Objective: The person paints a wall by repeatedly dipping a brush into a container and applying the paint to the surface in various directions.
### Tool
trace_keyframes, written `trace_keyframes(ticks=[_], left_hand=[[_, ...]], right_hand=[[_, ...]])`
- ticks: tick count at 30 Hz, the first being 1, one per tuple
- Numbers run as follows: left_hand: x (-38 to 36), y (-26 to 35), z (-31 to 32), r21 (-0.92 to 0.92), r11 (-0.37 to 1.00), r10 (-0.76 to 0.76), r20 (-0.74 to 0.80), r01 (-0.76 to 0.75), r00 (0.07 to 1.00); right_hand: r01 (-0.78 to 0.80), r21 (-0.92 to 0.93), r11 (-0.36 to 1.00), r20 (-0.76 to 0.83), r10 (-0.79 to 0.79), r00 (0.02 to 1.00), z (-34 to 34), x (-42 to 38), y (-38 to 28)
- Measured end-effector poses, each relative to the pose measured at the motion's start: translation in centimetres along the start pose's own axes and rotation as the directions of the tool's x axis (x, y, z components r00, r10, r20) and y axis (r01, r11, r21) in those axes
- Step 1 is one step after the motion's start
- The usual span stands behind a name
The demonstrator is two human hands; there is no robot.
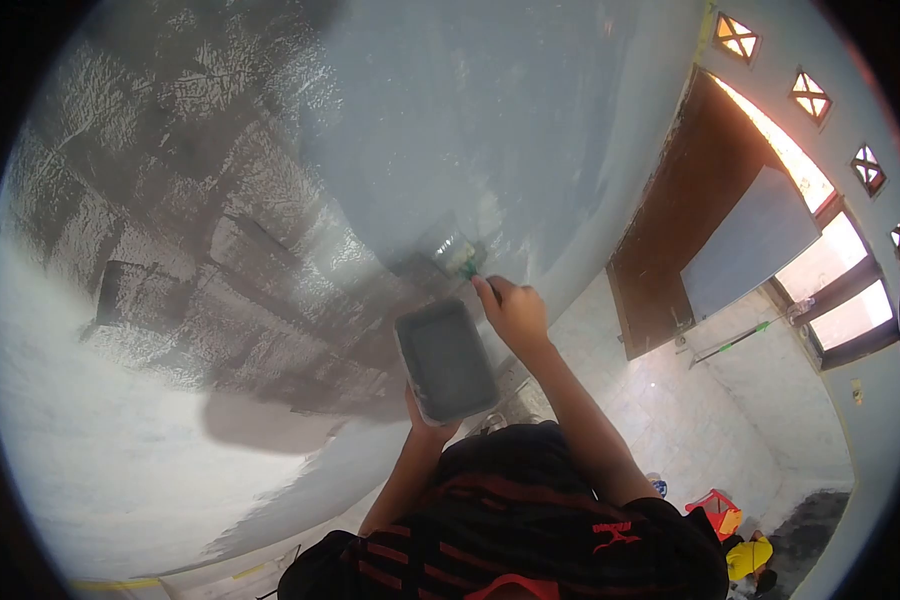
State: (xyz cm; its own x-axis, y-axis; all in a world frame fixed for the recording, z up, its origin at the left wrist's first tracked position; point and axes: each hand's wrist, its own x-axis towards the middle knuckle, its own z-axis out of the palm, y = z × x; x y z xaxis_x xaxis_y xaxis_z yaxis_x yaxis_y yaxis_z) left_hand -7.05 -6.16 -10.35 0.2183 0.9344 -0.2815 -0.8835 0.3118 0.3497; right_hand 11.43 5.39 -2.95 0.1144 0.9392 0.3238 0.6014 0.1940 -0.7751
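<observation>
My right hand [518, 314] is closed round the handle of a wide brush [454, 254], whose head rests against the wall [450, 120] in front of me. Just below and left of it, my left hand [430, 420] grips the lower end of a grey rectangular tray [446, 360] from beneath; most of its fingers are hidden under the tray. Grey material lies inside the tray. On the wall, darker grey patches with rough streaks spread to the left of the brush, and a smoother blue-grey area lies above it.
A brown door [685, 190] with a pale panel stands at the right, beside bright windows. A green-and-black pole [735, 341] leans near it. At the lower right are a red container [718, 512] and a person in yellow [749, 557].
</observation>
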Motion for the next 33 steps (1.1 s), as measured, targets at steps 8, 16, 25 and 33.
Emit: trace_keyframes(ticks=[8,16,25,33], left_hand=[[0.0,-0.1,-0.4,-0.025,1.0,-0.009,0.005,0.009,1.0],[1.2,-1.0,0.0,-0.057,0.994,-0.085,0.113,0.092,0.99],[3.8,-1.3,0.6,0.0,0.987,-0.158,0.217,0.162,0.963],[2.9,-0.9,3.0,0.028,0.983,-0.183,0.127,0.18,0.975]], right_hand=[[-0.138,-0.109,0.984,0.116,0.15,0.982,1.7,-4.1,8.8],[-0.116,0.204,0.972,0.342,0.04,0.939,-13.8,-0.5,2.3],[0.48,-0.19,0.856,0.856,-0.096,0.509,-16.3,2.6,-5.4],[0.411,-0.328,0.851,0.856,0.084,0.51,-13.9,3.9,-5.4]])
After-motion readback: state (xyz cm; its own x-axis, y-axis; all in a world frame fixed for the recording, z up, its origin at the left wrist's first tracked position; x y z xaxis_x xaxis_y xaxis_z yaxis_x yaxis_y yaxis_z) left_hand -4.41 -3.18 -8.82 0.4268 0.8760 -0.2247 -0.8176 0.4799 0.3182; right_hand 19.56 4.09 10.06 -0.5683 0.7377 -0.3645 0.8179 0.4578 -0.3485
